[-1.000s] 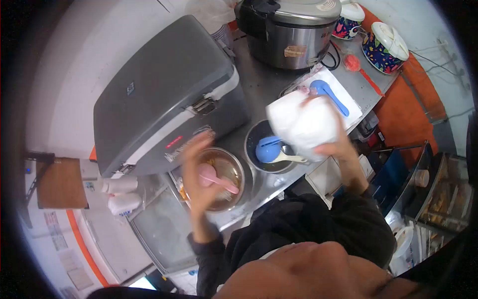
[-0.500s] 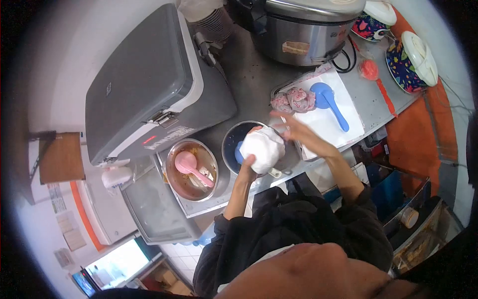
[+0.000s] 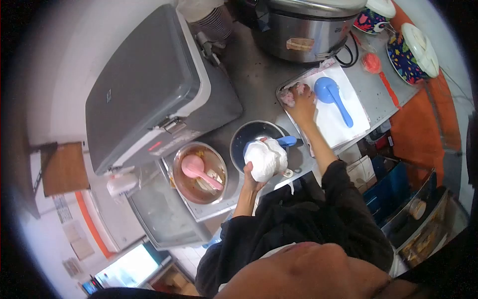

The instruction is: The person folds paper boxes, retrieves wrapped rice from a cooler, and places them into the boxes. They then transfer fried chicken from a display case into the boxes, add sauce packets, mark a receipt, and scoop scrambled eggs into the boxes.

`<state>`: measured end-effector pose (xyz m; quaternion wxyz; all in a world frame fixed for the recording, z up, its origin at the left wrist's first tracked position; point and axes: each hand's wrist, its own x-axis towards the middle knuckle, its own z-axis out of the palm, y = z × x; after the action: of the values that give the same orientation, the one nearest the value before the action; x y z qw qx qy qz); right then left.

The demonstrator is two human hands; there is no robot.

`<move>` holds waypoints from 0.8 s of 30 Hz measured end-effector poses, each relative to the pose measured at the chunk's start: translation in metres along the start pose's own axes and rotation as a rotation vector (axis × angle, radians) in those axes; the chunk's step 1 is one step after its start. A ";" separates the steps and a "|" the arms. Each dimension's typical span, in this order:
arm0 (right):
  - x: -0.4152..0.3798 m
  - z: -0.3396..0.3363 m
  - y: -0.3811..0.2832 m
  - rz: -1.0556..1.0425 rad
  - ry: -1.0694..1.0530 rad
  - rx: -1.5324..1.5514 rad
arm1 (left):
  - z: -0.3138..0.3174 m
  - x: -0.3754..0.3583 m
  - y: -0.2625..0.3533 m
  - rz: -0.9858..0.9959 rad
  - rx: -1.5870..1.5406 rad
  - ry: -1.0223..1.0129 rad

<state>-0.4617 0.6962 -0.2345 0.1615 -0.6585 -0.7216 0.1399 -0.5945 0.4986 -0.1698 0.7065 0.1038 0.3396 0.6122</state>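
Note:
My left hand [image 3: 252,183] is closed around a rounded bundle wrapped in white paper [image 3: 263,163], held above a dark bowl [image 3: 238,135]. A blue handle [image 3: 287,141] sticks out from behind the bundle over the bowl's rim; the rest of that tool is hidden. My right hand [image 3: 302,110] reaches to the far left corner of the paper stack, its fingers curled over a crumpled, red-printed plastic bag [image 3: 287,97]. Beside it, a blue rice scoop [image 3: 339,102] lies on the white paper sheets [image 3: 324,125].
To the left are a steel bowl [image 3: 222,175] with a pink scoop [image 3: 194,167] and a large grey cooler box [image 3: 144,84]. A big steel cooker [image 3: 318,37] stands behind the paper. Patterned pots [image 3: 406,55] and a red-handled utensil [image 3: 390,90] sit at the right.
My right hand has moved from beside the white bundle up to the plastic bag. The bundle stays in my left hand, slightly turned, and a blue handle now shows behind it.

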 end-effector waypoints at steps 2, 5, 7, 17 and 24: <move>0.005 -0.020 0.010 0.033 -0.008 0.131 | -0.011 -0.002 0.007 -0.035 0.044 -0.037; 0.026 0.001 0.058 0.022 0.078 0.548 | -0.004 0.003 0.015 -0.097 0.101 -0.117; 0.030 0.000 0.070 -0.054 0.151 0.687 | -0.026 0.018 0.024 -0.127 0.111 -0.197; -0.175 -0.115 0.070 0.227 0.157 2.361 | -0.009 0.016 0.006 -0.432 0.308 -0.637; -0.474 -0.168 0.082 0.150 0.605 2.370 | 0.038 -0.068 -0.109 -0.772 0.346 -0.973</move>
<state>-0.2789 0.2298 -0.1389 0.8135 -0.1501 -0.0417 0.5603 -0.4855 0.4206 -0.1788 0.9222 0.3524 0.0871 0.1335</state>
